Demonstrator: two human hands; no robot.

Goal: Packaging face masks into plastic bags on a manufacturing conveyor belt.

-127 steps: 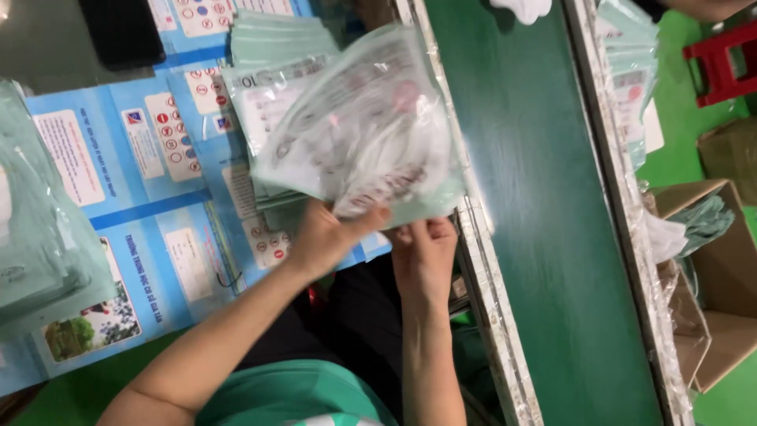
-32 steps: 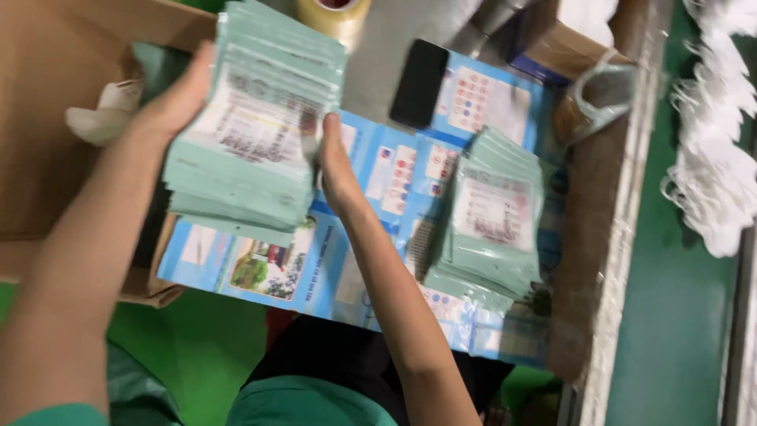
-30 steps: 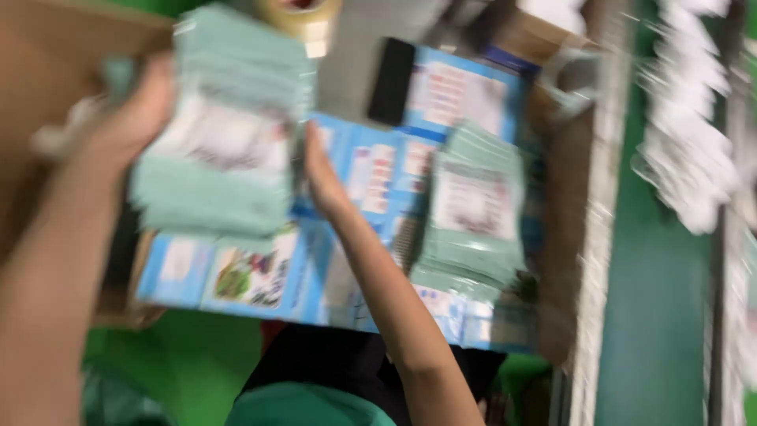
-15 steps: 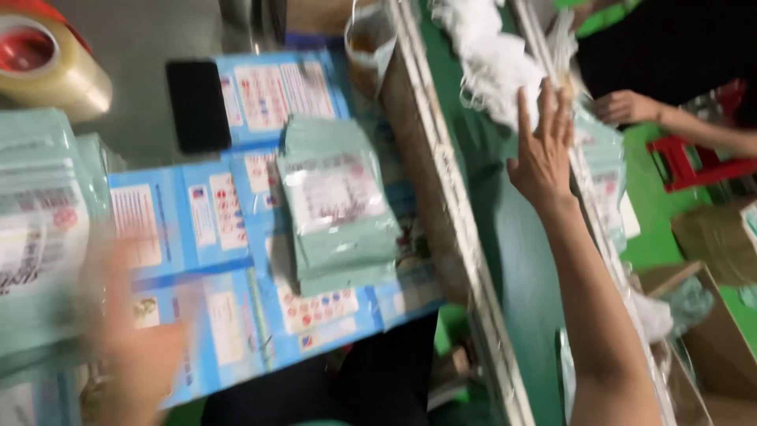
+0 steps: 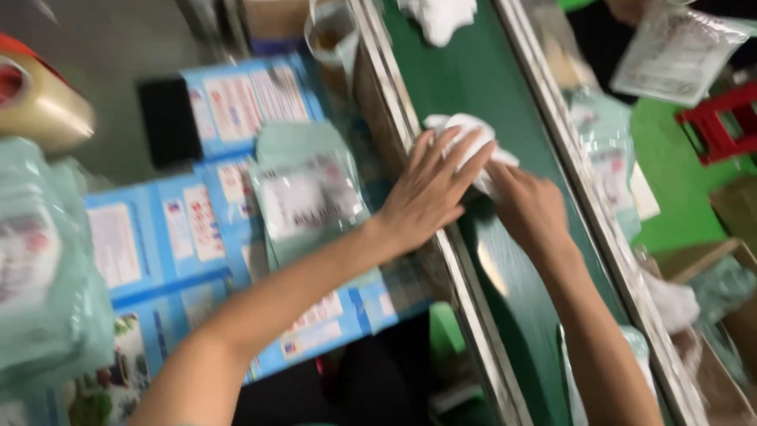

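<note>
A small white bundle of soft fabric pieces [image 5: 471,134] lies on the dark green conveyor belt [image 5: 481,71]. My left hand [image 5: 432,193] reaches across the belt's metal rail with fingers spread and rests flat on the bundle. My right hand [image 5: 530,209] lies on the belt just right of it, fingertips against the bundle's right edge. Motion blur hides whether those fingers grip it. A stack of pale green packets [image 5: 306,197] sits on blue printed sheets [image 5: 142,244] to the left of the belt.
A second, taller stack of green packets [image 5: 39,276] is at the far left, with a tape roll [image 5: 39,106] and a black phone [image 5: 168,120] behind. More white fabric [image 5: 441,16] lies up the belt. Another person holds a clear bag [image 5: 678,51] top right, near a red stool [image 5: 721,118] and cardboard boxes [image 5: 745,209].
I have set down the stack of green packets I held at the left. My view swung right to the belt, and both hands came onto the white bundle.
</note>
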